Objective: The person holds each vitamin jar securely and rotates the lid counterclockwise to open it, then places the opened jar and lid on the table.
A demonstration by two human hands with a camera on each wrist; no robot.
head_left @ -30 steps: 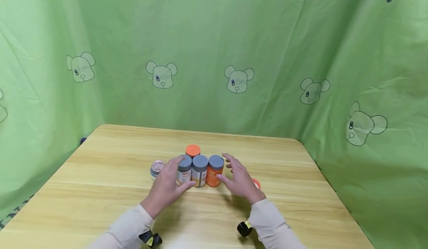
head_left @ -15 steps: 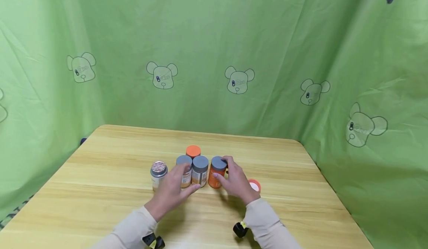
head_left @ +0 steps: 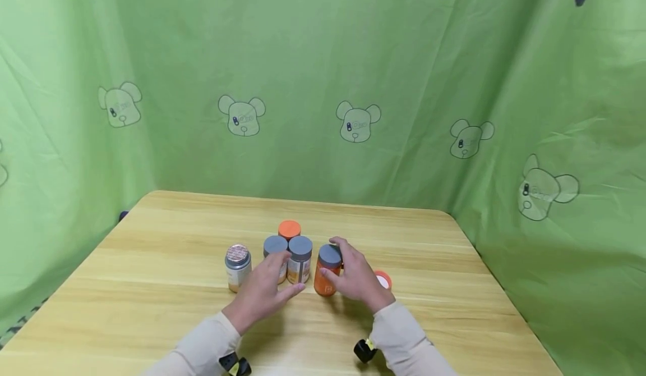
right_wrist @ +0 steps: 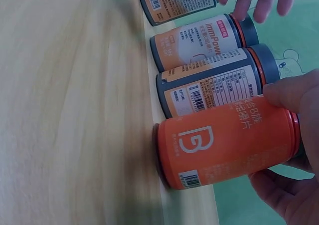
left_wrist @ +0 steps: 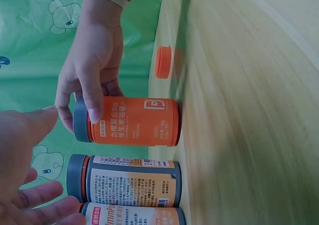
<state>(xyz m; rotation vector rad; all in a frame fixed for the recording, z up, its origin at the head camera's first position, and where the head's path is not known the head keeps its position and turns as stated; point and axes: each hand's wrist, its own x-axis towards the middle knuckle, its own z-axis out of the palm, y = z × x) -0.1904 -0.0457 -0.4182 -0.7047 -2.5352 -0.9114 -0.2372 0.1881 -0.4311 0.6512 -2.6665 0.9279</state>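
My right hand (head_left: pixel 357 278) grips an orange supplement bottle (right_wrist: pixel 224 142) with a grey lid, thumb on the near side and fingers curled behind it. The bottle stands on the table, tilted slightly if at all. My left hand (head_left: pixel 262 293) hovers in front of two grey-lidded bottles, its thumb and fingers spread with nothing between them. One of these has a white and orange label (right_wrist: pixel 192 43); the other, a pale label with a dark band (head_left: pixel 299 271), stands nearer the orange bottle. Part of the left one is hidden behind my left fingers.
Left of my left hand stands a bottle (head_left: pixel 238 269) with a foil seal on its mouth. An orange-lidded bottle (head_left: pixel 290 229) is behind the pair. An orange-red lid (head_left: pixel 383 280) lies right of my right hand. Green curtain (head_left: pixel 303 163) hangs behind the wooden table (head_left: pixel 176 286).
My right hand has closed around the orange bottle and drawn it away from the row, toward me and slightly right. My left hand has shifted a little to the right, uncovering the foil-sealed bottle.
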